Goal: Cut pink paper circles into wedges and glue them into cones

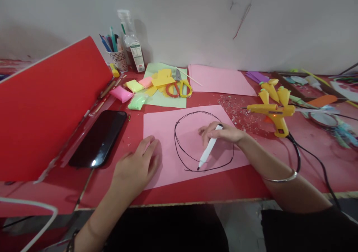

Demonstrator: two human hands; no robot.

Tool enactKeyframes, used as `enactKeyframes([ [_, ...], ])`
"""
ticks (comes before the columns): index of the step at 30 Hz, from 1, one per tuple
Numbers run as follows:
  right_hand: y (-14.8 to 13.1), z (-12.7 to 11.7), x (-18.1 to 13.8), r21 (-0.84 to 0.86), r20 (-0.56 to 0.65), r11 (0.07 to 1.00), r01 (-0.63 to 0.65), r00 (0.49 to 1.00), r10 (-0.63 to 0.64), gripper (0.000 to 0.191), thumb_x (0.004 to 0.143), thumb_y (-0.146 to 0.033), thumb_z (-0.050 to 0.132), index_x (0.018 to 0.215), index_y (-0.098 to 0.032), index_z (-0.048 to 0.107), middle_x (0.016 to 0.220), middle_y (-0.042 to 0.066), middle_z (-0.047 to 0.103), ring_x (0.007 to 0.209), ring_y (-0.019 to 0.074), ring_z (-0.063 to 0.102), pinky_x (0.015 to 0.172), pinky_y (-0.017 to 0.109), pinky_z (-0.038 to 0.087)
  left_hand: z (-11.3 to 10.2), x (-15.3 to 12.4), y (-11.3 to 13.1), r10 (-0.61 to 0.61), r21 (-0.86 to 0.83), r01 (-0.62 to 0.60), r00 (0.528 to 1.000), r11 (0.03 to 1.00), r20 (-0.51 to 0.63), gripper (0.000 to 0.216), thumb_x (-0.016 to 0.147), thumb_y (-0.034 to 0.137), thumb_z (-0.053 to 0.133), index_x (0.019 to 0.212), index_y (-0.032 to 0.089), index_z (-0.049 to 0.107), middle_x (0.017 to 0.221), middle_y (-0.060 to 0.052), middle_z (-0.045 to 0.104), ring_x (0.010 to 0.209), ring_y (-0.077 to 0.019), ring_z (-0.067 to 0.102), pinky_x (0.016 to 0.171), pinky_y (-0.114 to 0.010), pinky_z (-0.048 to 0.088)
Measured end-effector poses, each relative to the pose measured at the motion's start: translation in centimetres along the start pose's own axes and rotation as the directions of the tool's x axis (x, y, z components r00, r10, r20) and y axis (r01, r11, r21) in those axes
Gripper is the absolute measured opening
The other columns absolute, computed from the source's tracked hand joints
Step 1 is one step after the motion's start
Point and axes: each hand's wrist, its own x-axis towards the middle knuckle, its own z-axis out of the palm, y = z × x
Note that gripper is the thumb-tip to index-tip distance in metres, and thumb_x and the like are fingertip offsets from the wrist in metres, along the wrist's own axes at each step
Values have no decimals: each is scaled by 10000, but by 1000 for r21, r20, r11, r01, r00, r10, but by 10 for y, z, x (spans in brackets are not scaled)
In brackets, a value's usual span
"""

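Note:
My right hand [219, 134] grips a white marker [208, 149] with a black tip, tilted so that the tip points down and toward me. The tip is by the lower part of a large, rough black circle drawn on a pink sheet of paper [163, 132]. Some of the outline is doubled, and my right hand covers part of it. On the sheet's left side lies my left hand [137, 166], palm down with its fingers stretched out and nothing in it.
Left of the sheet are a black phone [97, 138] and a leaning red board [56, 106]. Behind lie scissors [179, 88], small colored packets [121, 94] and more pink paper [220, 80]. A yellow glue gun [275, 114] with a cord stands right. A pen cup [117, 60] and glass bottle [132, 45] stand by the wall.

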Motion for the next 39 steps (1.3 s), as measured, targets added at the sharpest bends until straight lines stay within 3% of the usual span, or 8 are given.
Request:
enactKeyframes([
  [2, 1, 5, 0, 74, -173, 996, -40, 984, 52, 330, 807, -394, 509, 712, -140, 697, 594, 27, 636, 593, 115, 554, 731, 311, 445, 0, 0, 0, 1, -7, -1, 1000, 1000, 11, 394, 842, 268, 371, 1178, 160, 546, 1239, -81, 551, 696, -186, 656, 536, -293, 512],
  [6, 1, 18, 6, 91, -486, 994, -60, 868, 97, 249, 821, -327, 488, 871, -159, 665, 664, 20, 606, 603, 109, 559, 524, 241, 454, -1, -1, -1, 7, -16, -7, 1000, 1000, 14, 400, 848, 259, 351, 1189, 163, 536, 1247, -73, 545, 704, -188, 655, 552, -299, 514],
  [14, -1, 27, 15, 39, -689, 993, -108, 717, 104, 240, 814, -320, 477, 918, -159, 620, 744, 27, 587, 644, 103, 570, 608, 266, 501, -3, 0, 0, -3, -20, 3, 999, 1000, 32, 400, 841, 250, 359, 1187, 156, 536, 1254, -69, 540, 696, -183, 655, 556, -297, 514],
  [18, 1, 29, 16, 13, -713, 991, -131, 694, 101, 244, 816, -320, 466, 909, -159, 623, 747, 30, 589, 630, 104, 572, 592, 265, 508, -3, 0, 0, -7, -16, 7, 1000, 1000, 24, 394, 837, 247, 366, 1175, 157, 546, 1247, -54, 548, 687, -184, 657, 560, -303, 518],
  [20, 2, 30, 16, -35, -716, 992, -119, 696, 58, 240, 814, -313, 468, 906, -158, 627, 813, 46, 606, 636, 103, 571, 583, 264, 508, -3, 0, 0, -5, -17, 6, 1000, 1000, 13, 393, 835, 248, 368, 1172, 157, 550, 1245, -49, 550, 683, -183, 656, 560, -303, 519],
  [23, 2, 31, 15, -109, -673, 988, -108, 739, 6, 236, 815, -302, 473, 904, -166, 644, 906, 61, 620, 654, 101, 566, 589, 261, 501, -3, 0, 0, -1, -22, 1, 1000, 1000, 7, 391, 833, 255, 374, 1167, 160, 553, 1240, -55, 554, 680, -181, 655, 563, -303, 519],
  [32, -7, 30, 7, -79, -422, 992, -100, 905, 57, 249, 830, -291, 478, 863, -161, 688, 797, 39, 638, 680, 107, 548, 657, 261, 469, -2, 0, 2, -14, -22, 15, 1000, 1000, 14, 388, 838, 260, 370, 1166, 162, 555, 1239, -64, 554, 701, -186, 660, 578, -300, 520],
  [39, -7, 26, 5, 21, -384, 990, -142, 913, 140, 226, 822, -285, 504, 810, -154, 688, 852, 49, 648, 759, 120, 549, 661, 249, 463, -2, 0, 1, -2, -29, 2, 1000, 1000, 2, 390, 843, 255, 356, 1166, 159, 552, 1232, -79, 558, 732, -186, 660, 600, -294, 516],
])
